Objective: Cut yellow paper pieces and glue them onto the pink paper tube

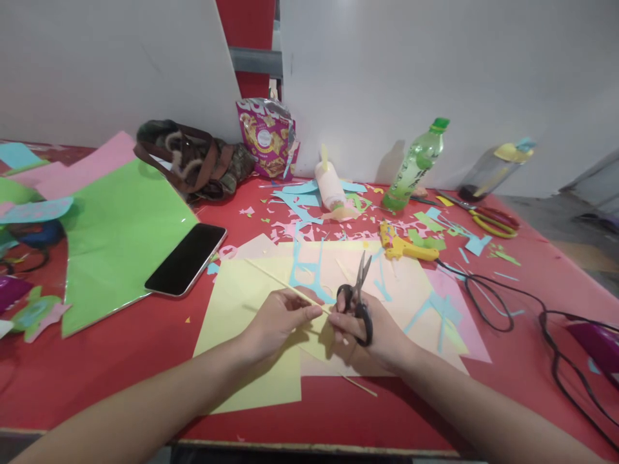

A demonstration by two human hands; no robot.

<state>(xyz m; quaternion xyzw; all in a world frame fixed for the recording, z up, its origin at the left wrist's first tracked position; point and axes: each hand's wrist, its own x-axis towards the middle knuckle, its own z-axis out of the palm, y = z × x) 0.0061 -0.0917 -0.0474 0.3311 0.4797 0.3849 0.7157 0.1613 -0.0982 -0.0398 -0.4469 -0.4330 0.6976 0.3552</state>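
Observation:
Above the paper sheets, my left hand (283, 319) pinches a thin pale yellow paper strip (271, 276) between thumb and fingers. The strip slants from the upper left down to my right fingertips. Black-handled scissors (358, 293) hang on the fingers of my right hand (372, 325), blades pointing up and slightly parted. My right thumb and fingertips also meet at the strip's near end, close to my left thumb. Under both hands lie a yellow paper sheet (251, 380) and a peach paper sheet (401, 361). Another thin strip (360, 385) lies at the sheets' front edge.
A black-screened phone (186, 260) rests on a green sheet (120, 238) at left. Behind are a snack bag (267, 138), paper-wrapped roll (331, 185) and green-capped bottle (414, 166). A yellow glue gun (406, 245) trails a black cable (483, 283). Paper scraps litter the red table (145, 361).

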